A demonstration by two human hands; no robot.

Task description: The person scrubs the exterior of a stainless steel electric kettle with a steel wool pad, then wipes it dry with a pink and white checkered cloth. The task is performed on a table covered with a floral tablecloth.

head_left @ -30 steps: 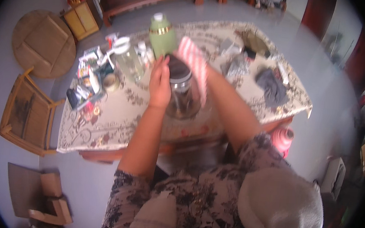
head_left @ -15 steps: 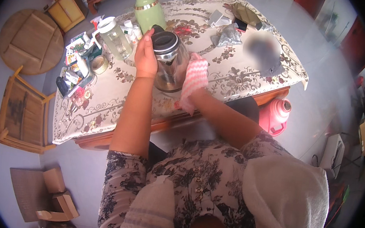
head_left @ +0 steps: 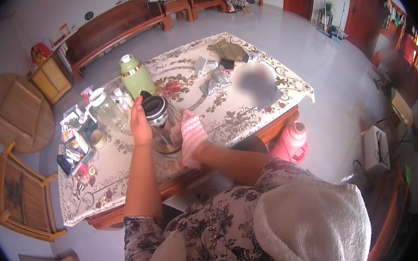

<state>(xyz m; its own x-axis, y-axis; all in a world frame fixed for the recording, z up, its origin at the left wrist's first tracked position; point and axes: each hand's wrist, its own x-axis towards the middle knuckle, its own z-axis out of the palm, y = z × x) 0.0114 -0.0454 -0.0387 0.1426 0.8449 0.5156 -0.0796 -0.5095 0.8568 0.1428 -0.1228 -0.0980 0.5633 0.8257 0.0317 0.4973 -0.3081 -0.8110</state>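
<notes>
— Two hands on one item: confirm positions.
— Left hand (head_left: pixel 141 126): fingers wrapped around the handle side of the glass kettle (head_left: pixel 163 126), holding it upright on the patterned tablecloth (head_left: pixel 230 117). Right hand (head_left: pixel 191 146): covered by a pink-and-white cloth (head_left: pixel 192 135); finger spread cannot be told. Cloth is pressed against the kettle wall opposite the left fingers.
— Adjacent items?
— Green thermos (head_left: pixel 135 75) stands just beyond the left fingertips. Clear jug (head_left: pixel 106 110) sits just outboard of the left hand. Pink flask (head_left: pixel 293 141) stands on the floor, well apart from the right hand.
</notes>
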